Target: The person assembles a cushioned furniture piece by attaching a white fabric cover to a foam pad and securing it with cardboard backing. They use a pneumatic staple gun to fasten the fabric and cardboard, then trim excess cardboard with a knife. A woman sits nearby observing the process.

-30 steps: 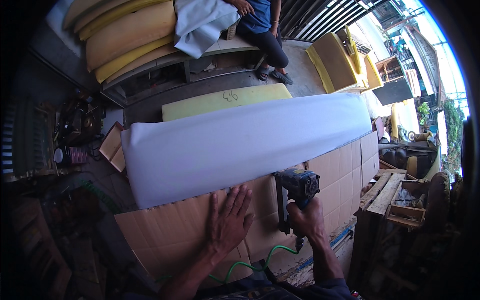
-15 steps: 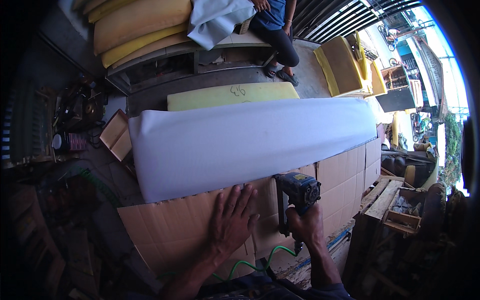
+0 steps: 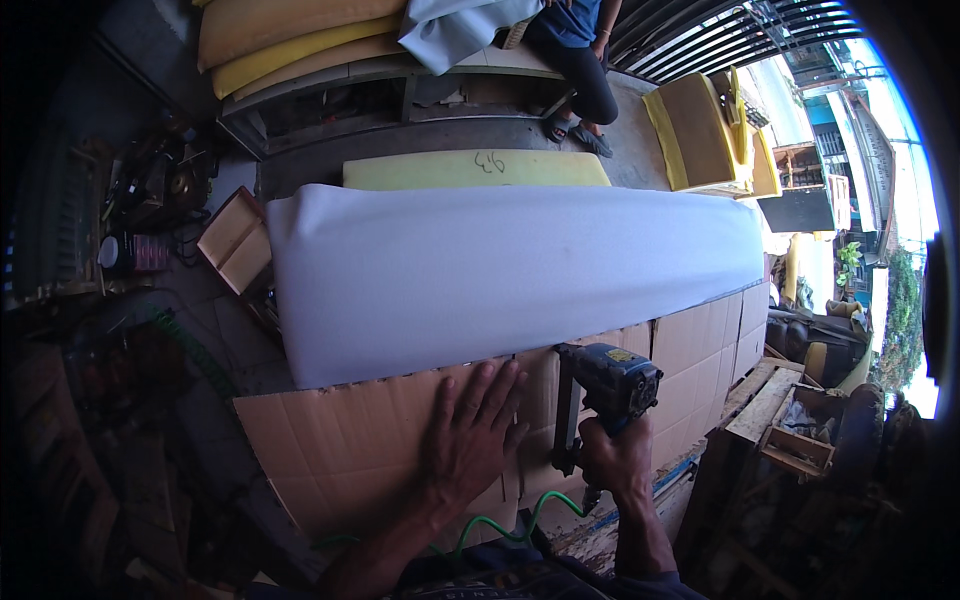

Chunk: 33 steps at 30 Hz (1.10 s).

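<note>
My left hand (image 3: 470,435) lies flat, fingers spread, on brown cardboard (image 3: 340,440) that covers the near side of a long panel. My right hand (image 3: 615,460) grips a blue pneumatic staple gun (image 3: 605,385), its nose down on the cardboard just right of my left fingers. A green coiled air hose (image 3: 505,520) runs from the gun toward me. White-grey fabric (image 3: 500,270) covers the far side of the panel, its edge meeting the cardboard near my fingertips.
A yellow foam slab (image 3: 475,170) lies behind the panel. A person (image 3: 575,60) sits on a bench at the back, beside stacked yellow cushions (image 3: 290,35). A small wooden box (image 3: 235,240) is at left, wooden crates (image 3: 800,430) at right.
The view has shifted slightly closer to the panel. Both hands stay on the cardboard in nearly the same places, with the staple gun still held upright.
</note>
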Each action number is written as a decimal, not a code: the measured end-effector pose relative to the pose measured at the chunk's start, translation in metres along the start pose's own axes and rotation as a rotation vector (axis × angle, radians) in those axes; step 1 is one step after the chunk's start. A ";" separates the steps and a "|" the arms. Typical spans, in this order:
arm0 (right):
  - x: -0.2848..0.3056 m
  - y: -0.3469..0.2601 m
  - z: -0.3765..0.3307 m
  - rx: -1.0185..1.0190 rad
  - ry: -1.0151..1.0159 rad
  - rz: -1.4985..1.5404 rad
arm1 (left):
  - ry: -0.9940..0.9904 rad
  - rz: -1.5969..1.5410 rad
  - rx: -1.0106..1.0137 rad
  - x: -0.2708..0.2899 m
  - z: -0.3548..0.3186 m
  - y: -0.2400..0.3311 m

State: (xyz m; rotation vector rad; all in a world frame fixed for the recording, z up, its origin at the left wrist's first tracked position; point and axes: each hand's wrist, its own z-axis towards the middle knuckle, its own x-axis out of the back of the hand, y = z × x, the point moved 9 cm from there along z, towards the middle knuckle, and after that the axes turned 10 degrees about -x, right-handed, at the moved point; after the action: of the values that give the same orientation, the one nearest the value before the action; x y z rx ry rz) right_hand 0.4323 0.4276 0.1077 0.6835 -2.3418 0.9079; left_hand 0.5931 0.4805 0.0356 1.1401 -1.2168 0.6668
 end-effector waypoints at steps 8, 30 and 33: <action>-0.006 -0.007 -0.004 -0.039 0.019 0.008 | 0.046 -0.044 -0.029 0.002 -0.003 -0.001; -0.027 -0.024 -0.018 0.061 -0.073 -0.020 | 0.191 -0.178 -0.067 0.022 -0.007 -0.012; -0.040 -0.018 -0.019 -0.014 -0.156 -0.024 | 0.270 -0.373 -0.046 0.028 -0.011 -0.022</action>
State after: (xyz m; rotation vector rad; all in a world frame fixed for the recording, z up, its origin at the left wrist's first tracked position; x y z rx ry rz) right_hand 0.4780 0.4403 0.1021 0.8018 -2.4680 0.8548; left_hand 0.6240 0.4793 0.0557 1.1574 -0.7610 0.4859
